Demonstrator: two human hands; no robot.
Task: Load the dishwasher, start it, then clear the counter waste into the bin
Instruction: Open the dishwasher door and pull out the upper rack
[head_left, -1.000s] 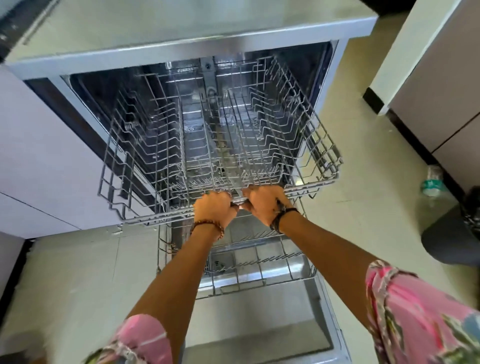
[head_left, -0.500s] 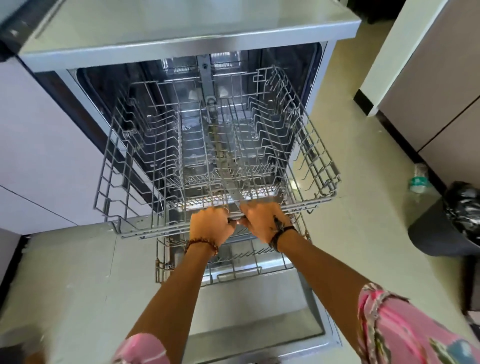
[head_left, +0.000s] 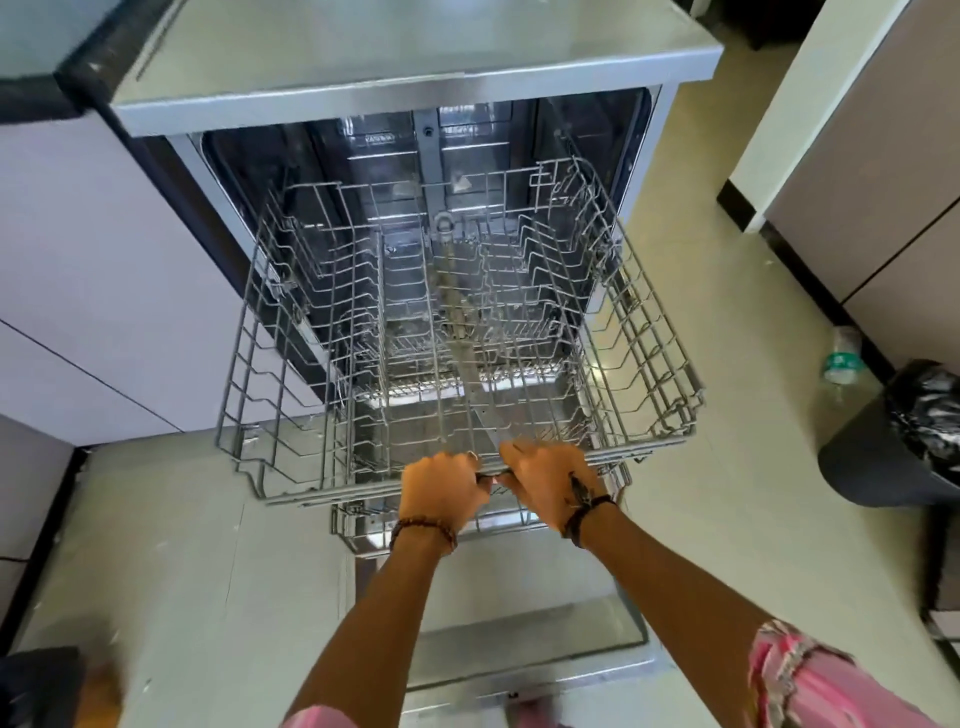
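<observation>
I'm gripping the front rail of the empty upper rack (head_left: 457, 332) with my left hand (head_left: 441, 488) and right hand (head_left: 550, 480), fingers curled round it. It's sticking way out of the dishwasher (head_left: 405, 98). Probably light, stiff wire, so middle-front feels like the right hold.

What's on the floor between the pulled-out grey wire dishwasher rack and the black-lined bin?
In the head view, only bare pale floor tile separates the grey wire rack from the dark bin; a clear plastic bottle stands farther back.
</observation>
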